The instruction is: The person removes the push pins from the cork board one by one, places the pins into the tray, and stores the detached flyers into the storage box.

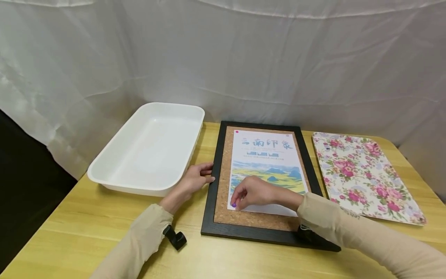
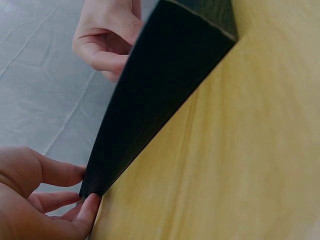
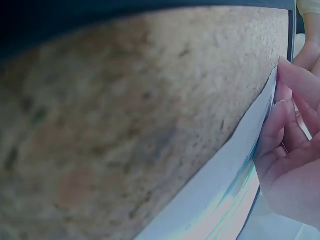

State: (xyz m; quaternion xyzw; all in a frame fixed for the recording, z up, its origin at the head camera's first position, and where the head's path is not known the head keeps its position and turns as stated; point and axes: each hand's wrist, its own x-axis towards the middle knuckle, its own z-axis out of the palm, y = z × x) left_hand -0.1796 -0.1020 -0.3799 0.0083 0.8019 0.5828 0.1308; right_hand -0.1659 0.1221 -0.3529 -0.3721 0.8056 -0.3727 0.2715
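Note:
A black-framed cork board (image 1: 223, 217) lies on the table, bearing a printed landscape poster (image 1: 263, 155). A pink push pin (image 1: 237, 131) sits at the poster's upper left corner. My right hand (image 1: 254, 192) pinches a purple push pin (image 1: 234, 205) between thumb and fingers at the lower left corner. In the right wrist view that hand (image 3: 295, 135) is against the paper's edge (image 3: 215, 175); the pin is hidden there. My left hand (image 1: 195, 178) rests its fingertips against the frame's left side; the left wrist view shows these fingertips (image 2: 62, 172) touching the black edge (image 2: 150, 100).
Left of the board stands a white plastic tray (image 1: 146, 186), close to my left forearm. A floral tray (image 1: 369, 178) lies to the right. Behind the wooden table (image 1: 69, 232) hangs a pale curtain (image 1: 223, 58). A black strap device (image 1: 175, 237) is on my left wrist.

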